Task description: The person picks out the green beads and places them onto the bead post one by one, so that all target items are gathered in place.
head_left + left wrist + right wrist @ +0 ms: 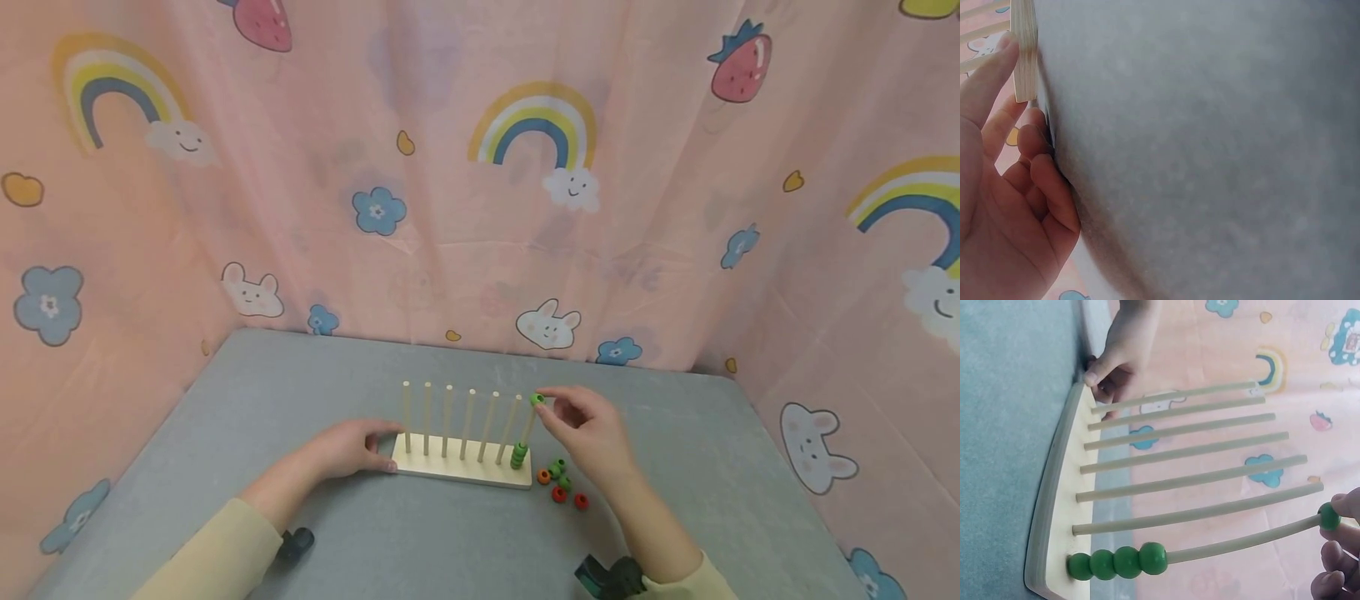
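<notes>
A pale wooden peg board (461, 471) stands on the grey table with a row of several upright pegs. My left hand (347, 448) grips the board's left end; the left wrist view shows thumb and finger on either side of the wooden end (1025, 62). With thumb and fingertip, my right hand (592, 427) pinches a green bead (1329, 516) at the tip of the rightmost peg (1247, 542). Lower on that same peg, several green beads (1127, 562) are stacked against the base. The other pegs carry no beads.
Loose beads lie on the table (420, 542) right of the board, under my right hand: an orange bead (543, 477), a few green beads (557, 470) and two red beads (559, 495). A pink patterned curtain (450, 267) hangs behind the table and at both sides.
</notes>
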The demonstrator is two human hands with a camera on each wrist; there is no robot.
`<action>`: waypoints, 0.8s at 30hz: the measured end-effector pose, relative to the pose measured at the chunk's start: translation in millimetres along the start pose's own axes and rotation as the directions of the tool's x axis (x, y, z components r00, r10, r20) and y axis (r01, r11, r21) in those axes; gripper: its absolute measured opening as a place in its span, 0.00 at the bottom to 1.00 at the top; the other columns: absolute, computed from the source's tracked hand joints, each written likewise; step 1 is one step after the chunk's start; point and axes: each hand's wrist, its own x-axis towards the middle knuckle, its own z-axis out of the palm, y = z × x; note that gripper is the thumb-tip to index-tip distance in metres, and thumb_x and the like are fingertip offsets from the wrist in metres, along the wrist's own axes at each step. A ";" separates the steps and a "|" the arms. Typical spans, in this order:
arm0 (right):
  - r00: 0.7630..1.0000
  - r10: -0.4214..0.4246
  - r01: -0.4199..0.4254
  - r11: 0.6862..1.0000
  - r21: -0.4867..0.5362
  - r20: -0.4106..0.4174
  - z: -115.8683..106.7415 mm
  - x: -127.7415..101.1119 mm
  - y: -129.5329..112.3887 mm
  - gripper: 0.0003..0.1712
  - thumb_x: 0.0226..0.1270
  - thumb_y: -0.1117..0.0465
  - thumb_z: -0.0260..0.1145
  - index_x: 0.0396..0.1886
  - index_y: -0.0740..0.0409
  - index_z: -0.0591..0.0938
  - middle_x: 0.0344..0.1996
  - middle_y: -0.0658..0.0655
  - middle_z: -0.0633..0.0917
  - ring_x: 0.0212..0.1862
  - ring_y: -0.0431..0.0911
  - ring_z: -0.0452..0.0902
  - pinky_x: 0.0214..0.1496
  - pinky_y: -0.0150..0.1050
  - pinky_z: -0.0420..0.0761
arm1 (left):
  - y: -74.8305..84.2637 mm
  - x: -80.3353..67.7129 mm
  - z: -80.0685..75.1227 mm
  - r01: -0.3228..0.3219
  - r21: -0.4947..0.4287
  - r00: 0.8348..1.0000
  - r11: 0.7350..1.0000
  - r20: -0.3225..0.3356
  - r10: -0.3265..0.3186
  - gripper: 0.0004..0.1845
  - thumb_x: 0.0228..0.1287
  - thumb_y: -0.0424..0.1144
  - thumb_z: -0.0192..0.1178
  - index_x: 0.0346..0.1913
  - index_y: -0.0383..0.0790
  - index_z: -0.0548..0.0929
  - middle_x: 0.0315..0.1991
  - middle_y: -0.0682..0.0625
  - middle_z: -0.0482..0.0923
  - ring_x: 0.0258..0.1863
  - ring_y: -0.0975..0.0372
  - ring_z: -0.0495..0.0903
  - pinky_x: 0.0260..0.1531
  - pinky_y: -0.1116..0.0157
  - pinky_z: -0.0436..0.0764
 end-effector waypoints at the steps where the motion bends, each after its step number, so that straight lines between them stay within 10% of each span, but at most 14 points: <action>1: 1.000 -0.008 0.008 1.000 -0.006 0.004 0.3 0.1 -0.4 0.10 0.65 0.62 0.71 0.46 0.52 0.88 0.28 0.50 0.77 0.32 0.46 0.71 0.33 0.32 0.74 | 0.2 -0.2 -0.2 0.001 0.000 1.000 1.000 0.000 -0.001 0.31 0.52 0.49 0.76 0.61 0.53 0.81 0.25 0.53 0.71 0.26 0.62 0.68 0.27 0.62 0.65; 24: 0.986 0.093 -0.078 0.991 -0.107 0.138 10.8 -2.9 15.8 0.10 0.63 0.58 0.74 0.44 0.53 0.88 0.27 0.49 0.75 0.32 0.45 0.70 0.31 0.34 0.72 | 1.0 -0.3 -0.8 0.011 -0.018 1.000 1.000 0.009 -0.010 0.31 0.53 0.48 0.76 0.62 0.52 0.81 0.25 0.52 0.71 0.26 0.62 0.68 0.27 0.62 0.64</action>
